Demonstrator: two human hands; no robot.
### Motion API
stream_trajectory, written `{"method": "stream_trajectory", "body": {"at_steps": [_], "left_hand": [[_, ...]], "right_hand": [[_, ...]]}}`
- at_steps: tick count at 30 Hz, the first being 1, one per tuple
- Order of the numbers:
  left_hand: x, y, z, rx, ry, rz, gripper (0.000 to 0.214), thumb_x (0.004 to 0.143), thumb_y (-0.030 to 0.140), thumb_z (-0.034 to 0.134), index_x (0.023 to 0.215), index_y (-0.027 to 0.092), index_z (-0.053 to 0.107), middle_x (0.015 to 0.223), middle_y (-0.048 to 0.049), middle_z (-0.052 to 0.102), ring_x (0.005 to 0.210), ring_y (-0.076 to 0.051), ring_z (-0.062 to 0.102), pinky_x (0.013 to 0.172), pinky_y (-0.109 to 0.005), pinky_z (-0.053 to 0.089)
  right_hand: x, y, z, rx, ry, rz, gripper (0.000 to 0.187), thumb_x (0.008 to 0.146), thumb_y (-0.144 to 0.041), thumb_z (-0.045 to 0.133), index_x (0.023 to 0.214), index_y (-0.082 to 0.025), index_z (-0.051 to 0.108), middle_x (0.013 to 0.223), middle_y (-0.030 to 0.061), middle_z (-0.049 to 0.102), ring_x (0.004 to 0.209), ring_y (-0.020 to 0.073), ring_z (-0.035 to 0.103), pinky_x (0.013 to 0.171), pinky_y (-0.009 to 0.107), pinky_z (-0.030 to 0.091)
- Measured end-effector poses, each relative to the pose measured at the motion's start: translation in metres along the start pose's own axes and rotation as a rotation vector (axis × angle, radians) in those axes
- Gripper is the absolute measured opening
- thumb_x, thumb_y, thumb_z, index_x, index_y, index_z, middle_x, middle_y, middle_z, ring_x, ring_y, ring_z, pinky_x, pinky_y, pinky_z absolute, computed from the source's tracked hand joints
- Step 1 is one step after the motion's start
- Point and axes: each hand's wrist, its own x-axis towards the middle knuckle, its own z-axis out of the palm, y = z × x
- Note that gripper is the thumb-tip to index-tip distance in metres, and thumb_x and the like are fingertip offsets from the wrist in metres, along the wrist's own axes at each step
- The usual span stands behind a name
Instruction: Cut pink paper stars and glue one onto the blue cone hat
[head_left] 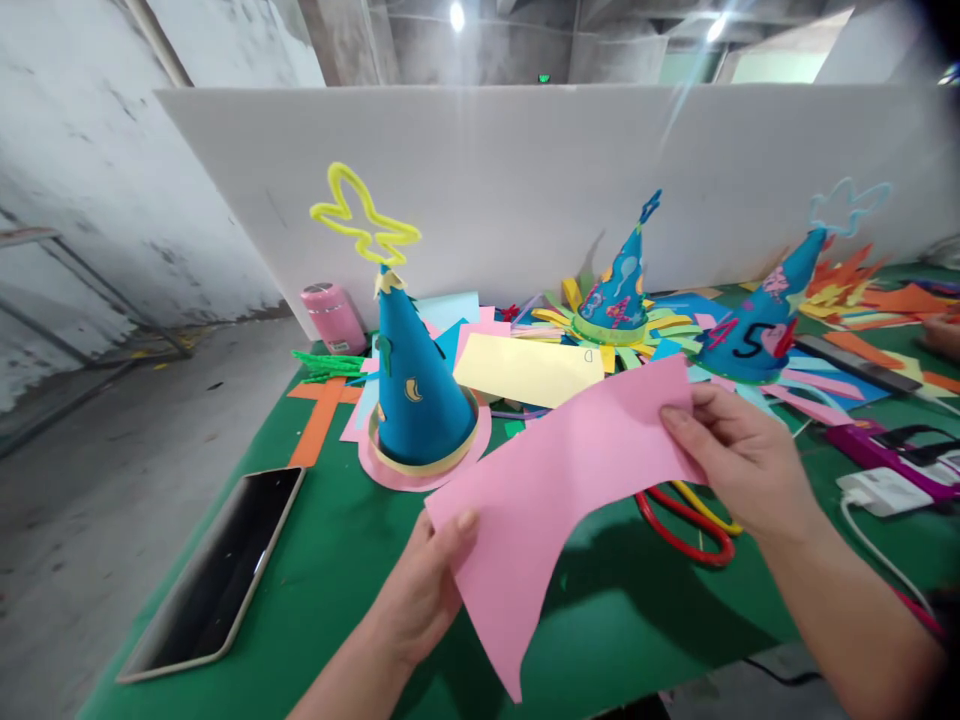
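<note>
A sheet of pink paper [559,470] with a curved cut along its lower edge is stretched between both hands above the table. My left hand [424,580] pinches its left end, thumb on top. At the right end, my right hand [739,455] grips the paper between thumb and fingers. Just behind the sheet stands a blue paper cone hat [416,385] with a pink brim and a yellow pipe-cleaner shape [367,225] on its tip. Scissors with red and yellow handles [694,535] lie partly hidden beneath the paper.
A phone [217,570] lies at the left on the green table [322,610]. Two decorated blue cone hats [619,290] [769,320] stand farther back among paper scraps. A pink bottle [335,318] is by the white board [480,190]. A purple power strip [892,455] sits right, near another person's hand [943,335].
</note>
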Motion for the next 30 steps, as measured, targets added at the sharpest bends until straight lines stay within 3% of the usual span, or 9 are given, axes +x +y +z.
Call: {"method": "stream_trajectory", "body": {"at_steps": [4,10,15,20,22,25,27,30], "left_hand": [[-0.012,0.002,-0.017,0.245,0.123,-0.041,0.03,0.066,0.027,0.069,0.093,0.013,0.067,0.082,-0.0089,0.072,0.074,-0.023,0.065,0.063,-0.029,0.049],[-0.013,-0.007,-0.038,0.311,0.131,-0.041,0.034,0.073,0.034,0.061,0.1,0.014,0.064,0.093,-0.0101,0.07,0.079,-0.022,0.064,0.065,-0.03,0.05],[-0.013,-0.009,-0.046,0.51,0.262,0.034,0.039,0.07,0.039,0.062,0.096,0.011,0.065,0.078,-0.0085,0.071,0.069,-0.021,0.063,0.06,-0.03,0.049],[-0.01,-0.007,-0.052,0.632,0.315,0.071,0.04,0.067,0.044,0.063,0.09,0.011,0.066,0.067,-0.0052,0.069,0.061,-0.02,0.06,0.053,-0.028,0.048],[-0.008,-0.006,-0.056,0.637,0.327,0.07,0.04,0.065,0.044,0.064,0.087,0.011,0.066,0.064,-0.0042,0.068,0.06,-0.019,0.059,0.051,-0.027,0.047],[-0.006,-0.006,-0.063,0.624,0.35,0.045,0.04,0.063,0.044,0.066,0.086,0.012,0.066,0.062,-0.0032,0.067,0.057,-0.018,0.058,0.048,-0.025,0.046],[-0.006,-0.005,-0.068,0.608,0.361,0.029,0.04,0.063,0.044,0.066,0.087,0.012,0.066,0.062,-0.003,0.067,0.056,-0.018,0.059,0.047,-0.025,0.046],[-0.007,-0.004,-0.074,0.571,0.36,0.017,0.04,0.061,0.044,0.067,0.086,0.013,0.066,0.06,-0.0027,0.067,0.055,-0.019,0.059,0.047,-0.025,0.047]], "right_hand": [[-0.018,0.02,0.011,-0.129,-0.095,0.018,0.013,0.078,-0.031,0.056,0.084,-0.022,0.062,0.072,-0.001,0.064,0.064,0.0147,0.058,0.055,0.022,0.046],[-0.04,0.041,0.024,-0.184,-0.1,0.08,0.018,0.08,-0.034,0.053,0.091,-0.021,0.061,0.078,0.0018,0.064,0.069,0.0178,0.059,0.058,0.025,0.047],[-0.045,0.04,0.029,-0.246,-0.144,0.031,0.022,0.083,-0.033,0.047,0.094,-0.02,0.061,0.088,0.0042,0.065,0.082,0.0208,0.06,0.07,0.03,0.049],[-0.049,0.05,0.001,-0.336,0.016,0.134,0.028,0.084,-0.035,0.045,0.104,-0.02,0.056,0.085,0.0053,0.067,0.071,0.0182,0.063,0.067,0.03,0.05],[-0.05,0.059,-0.019,-0.457,0.121,0.132,0.026,0.081,-0.035,0.049,0.101,-0.02,0.058,0.089,0.0064,0.066,0.077,0.0197,0.063,0.069,0.031,0.05],[-0.052,0.072,-0.042,-0.638,0.176,0.112,0.027,0.079,-0.033,0.05,0.101,-0.019,0.058,0.091,0.0075,0.065,0.079,0.0212,0.061,0.067,0.031,0.05],[-0.053,0.077,-0.049,-0.699,0.145,0.101,0.027,0.08,-0.031,0.049,0.102,-0.019,0.057,0.09,0.0076,0.064,0.076,0.0203,0.061,0.066,0.031,0.05],[-0.053,0.08,-0.045,-0.801,-0.037,0.052,0.028,0.08,-0.025,0.044,0.104,-0.017,0.056,0.099,0.0099,0.063,0.083,0.0211,0.061,0.071,0.031,0.05]]}}
